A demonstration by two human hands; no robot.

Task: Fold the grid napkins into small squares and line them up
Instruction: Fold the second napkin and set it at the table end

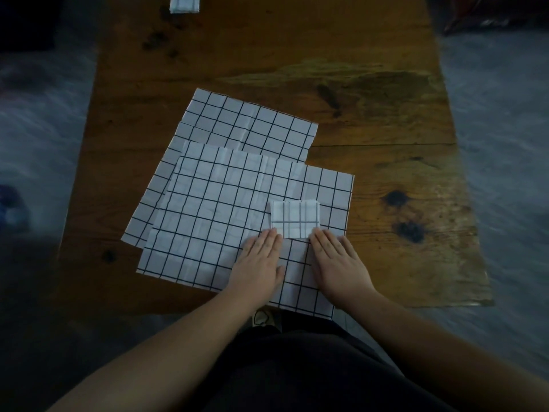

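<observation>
A small folded square of grid napkin lies on top of a pile of unfolded white napkins with black grid lines. My left hand lies flat on the top sheet, its fingertips at the square's near left corner. My right hand lies flat beside it, fingertips touching the square's near right corner. Both have straight fingers and hold nothing. Another unfolded napkin sticks out behind the pile. A folded napkin sits at the table's far edge, partly cut off.
The wooden table has dark knots and stains; its right half and far part are bare wood. The near sheet hangs slightly over the table's front edge. Grey floor lies on both sides. My dark-clothed lap fills the bottom.
</observation>
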